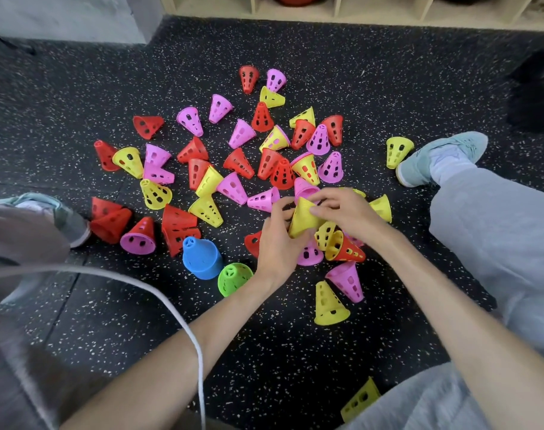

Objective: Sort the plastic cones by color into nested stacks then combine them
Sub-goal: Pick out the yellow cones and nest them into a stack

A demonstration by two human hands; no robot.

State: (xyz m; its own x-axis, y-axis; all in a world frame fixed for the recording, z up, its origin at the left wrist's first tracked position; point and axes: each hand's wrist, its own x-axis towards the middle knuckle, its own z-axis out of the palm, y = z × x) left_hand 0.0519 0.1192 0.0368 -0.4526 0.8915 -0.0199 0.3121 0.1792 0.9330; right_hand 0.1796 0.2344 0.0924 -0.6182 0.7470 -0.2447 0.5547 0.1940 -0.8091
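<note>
At the centre of the frame we see both hands closed around one yellow cone (301,218). The left hand (276,243) grips it from below and the left side, fingers curled over its wide end; the right hand (345,212) pinches its upper edge with thumb and fingertips. The cone is lifted just above the pile, tilted.

Right under the hands lie a yellow cone nested around a red cone (346,248), pink cones and another yellow one, all touching. Lower left of the hands, a blue stack (201,258) stands upright on the speckled black floor (295,352), with a green stack (233,278) tipped over just beside it. A lone yellow cone (329,304) stands below the hands, with a pink cone (348,280) lying just above it.

Loose red, pink and yellow cones spread over the upper and left middle of the frame, most on their sides. One yellow cone (398,151) sits near the shoe (441,156) at the right. A white cable (183,324) curves across the lower left.
</note>
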